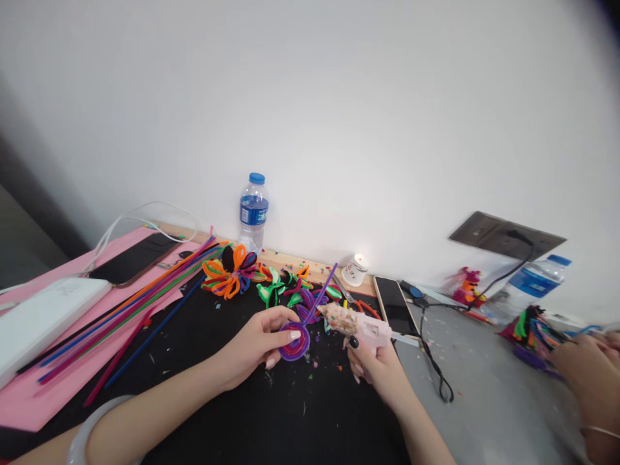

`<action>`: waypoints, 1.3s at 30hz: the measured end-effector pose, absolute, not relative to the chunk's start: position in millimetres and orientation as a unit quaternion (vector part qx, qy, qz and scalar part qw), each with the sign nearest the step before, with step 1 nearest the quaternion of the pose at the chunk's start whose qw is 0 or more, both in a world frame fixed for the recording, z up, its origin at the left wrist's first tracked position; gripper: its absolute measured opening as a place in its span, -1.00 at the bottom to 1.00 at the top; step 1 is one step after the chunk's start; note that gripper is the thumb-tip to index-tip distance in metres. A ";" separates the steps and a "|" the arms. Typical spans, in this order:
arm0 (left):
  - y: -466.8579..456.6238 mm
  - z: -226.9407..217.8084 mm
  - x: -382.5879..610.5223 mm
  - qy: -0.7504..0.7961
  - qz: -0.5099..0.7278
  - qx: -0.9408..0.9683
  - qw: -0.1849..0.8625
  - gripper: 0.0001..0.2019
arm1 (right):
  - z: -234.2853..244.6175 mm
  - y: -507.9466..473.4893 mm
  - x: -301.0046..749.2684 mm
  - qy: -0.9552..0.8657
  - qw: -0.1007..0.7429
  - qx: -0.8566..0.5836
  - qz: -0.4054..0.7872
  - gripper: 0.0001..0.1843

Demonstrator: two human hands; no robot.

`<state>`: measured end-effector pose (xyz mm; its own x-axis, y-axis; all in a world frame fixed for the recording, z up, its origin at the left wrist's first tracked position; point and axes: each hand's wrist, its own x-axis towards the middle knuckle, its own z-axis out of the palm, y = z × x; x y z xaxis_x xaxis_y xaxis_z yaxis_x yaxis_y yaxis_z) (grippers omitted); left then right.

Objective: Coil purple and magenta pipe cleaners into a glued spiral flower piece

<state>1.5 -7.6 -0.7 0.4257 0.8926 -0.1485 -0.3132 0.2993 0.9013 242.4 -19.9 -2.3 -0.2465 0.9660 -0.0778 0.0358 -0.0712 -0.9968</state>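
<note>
Between the thumb and fingers of my left hand is a flat purple and red pipe-cleaner coil. A straight purple tail rises from it toward the back right. My right hand is wrapped round a pale pink glue gun, and a white glue stick shows at its rear end. The gun's nozzle points left, close above the coil; whether it touches the purple tail I cannot tell. Just behind lie green, purple and orange pipe-cleaner shapes.
Long pipe cleaners lie across pink paper at left, near a phone and white power bank. A water bottle, paper cup and second phone stand or lie behind. A black cable and another person's hands are at right.
</note>
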 end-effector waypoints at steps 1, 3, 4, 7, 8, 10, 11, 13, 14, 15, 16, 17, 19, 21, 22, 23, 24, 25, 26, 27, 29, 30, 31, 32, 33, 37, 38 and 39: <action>-7.5 -0.5 1.6 0.341 0.413 0.423 0.730 -0.83 | -2.6 -19.9 242.7 -0.549 0.405 -0.458 0.570 -0.57; -7.5 0.1 1.7 0.342 0.416 0.421 0.730 -0.83 | -3.2 -20.0 243.3 -0.554 0.401 -0.459 0.567 -0.59; -7.7 0.5 1.8 0.343 0.417 0.420 0.729 -0.83 | -3.4 -20.0 243.4 -0.556 0.399 -0.460 0.566 -0.59; -8.4 2.1 2.2 0.344 0.420 0.417 0.729 -0.82 | -3.1 -20.1 243.0 -0.555 0.403 -0.460 0.565 -0.58; -8.7 2.8 2.2 0.345 0.420 0.417 0.729 -0.82 | -2.7 -20.1 242.7 -0.553 0.405 -0.460 0.565 -0.57; -9.1 4.2 2.3 0.347 0.417 0.418 0.729 -0.82 | -1.5 -20.2 242.0 -0.547 0.411 -0.460 0.565 -0.57; -9.2 4.7 2.3 0.348 0.416 0.418 0.729 -0.83 | -0.9 -20.3 241.7 -0.545 0.415 -0.460 0.565 -0.57; -9.4 5.1 2.2 0.350 0.413 0.420 0.728 -0.83 | 0.0 -20.4 241.4 -0.541 0.421 -0.461 0.563 -0.57; -9.5 4.9 2.2 0.349 0.413 0.421 0.728 -0.83 | 0.3 -20.5 241.4 -0.539 0.423 -0.462 0.563 -0.57; -9.5 4.4 2.2 0.348 0.414 0.422 0.728 -0.83 | 0.5 -20.5 241.3 -0.537 0.425 -0.464 0.562 -0.57; -9.5 3.8 2.2 0.347 0.414 0.423 0.727 -0.83 | 0.7 -20.6 241.3 -0.534 0.426 -0.465 0.563 -0.57; -9.5 3.0 2.2 0.346 0.414 0.424 0.728 -0.83 | 0.9 -20.6 241.2 -0.532 0.428 -0.466 0.563 -0.57; -9.4 1.3 2.0 0.345 0.412 0.426 0.728 -0.82 | 1.5 -20.7 241.0 -0.531 0.429 -0.465 0.564 -0.56; -9.2 -0.1 1.9 0.345 0.410 0.428 0.728 -0.82 | 2.1 -20.9 240.9 -0.535 0.428 -0.464 0.561 -0.56; -9.0 -0.5 1.8 0.345 0.409 0.429 0.727 -0.82 | 2.1 -20.9 240.9 -0.537 0.427 -0.465 0.559 -0.57; -8.8 -0.8 1.8 0.346 0.409 0.429 0.727 -0.82 | 1.8 -20.9 241.0 -0.539 0.427 -0.465 0.558 -0.58; -8.5 -1.0 1.9 0.346 0.409 0.430 0.727 -0.81 | 1.1 -20.8 241.2 -0.539 0.428 -0.465 0.557 -0.59; -8.3 -1.1 2.0 0.347 0.409 0.429 0.727 -0.81 | 0.1 -20.5 241.5 -0.538 0.430 -0.465 0.556 -0.60; -8.1 -1.2 2.1 0.347 0.408 0.430 0.727 -0.81 | -1.0 -20.2 241.9 -0.537 0.433 -0.464 0.556 -0.61; -7.9 -1.2 2.2 0.348 0.407 0.430 0.727 -0.81 | -2.1 -19.8 242.2 -0.536 0.437 -0.463 0.554 -0.61; -7.7 -1.4 2.3 0.347 0.406 0.432 0.727 -0.81 | -3.4 -19.0 242.8 -0.533 0.444 -0.462 0.552 -0.63; -7.7 -1.7 2.2 0.346 0.404 0.434 0.727 -0.80 | -3.3 -18.7 242.8 -0.533 0.445 -0.462 0.552 -0.63; -7.8 -2.1 2.0 0.346 0.401 0.435 0.728 -0.80 | -2.7 -18.5 242.7 -0.532 0.445 -0.464 0.552 -0.63; -8.0 -2.5 1.8 0.347 0.398 0.436 0.729 -0.80 | -1.6 -18.5 242.3 -0.531 0.444 -0.465 0.552 -0.63; -8.2 -3.0 1.6 0.348 0.394 0.436 0.730 -0.80 | -0.1 -18.6 241.8 -0.531 0.443 -0.466 0.551 -0.63; -8.3 -4.9 1.1 0.352 0.388 0.440 0.729 -0.79 | 5.4 -19.6 239.9 -0.528 0.447 -0.473 0.546 -0.57; -8.1 -5.3 1.1 0.352 0.388 0.439 0.730 -0.79 | 5.9 -19.8 239.8 -0.526 0.447 -0.473 0.547 -0.56; -7.7 -5.6 1.0 0.352 0.388 0.440 0.730 -0.79 | 6.0 -19.9 239.9 -0.524 0.449 -0.474 0.548 -0.55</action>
<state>1.0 -7.7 -5.6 0.4518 0.8754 -0.1717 -0.2565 0.3118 0.9149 239.9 -19.9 6.0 -0.1485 0.9877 -0.0482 0.0046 -0.0481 -0.9988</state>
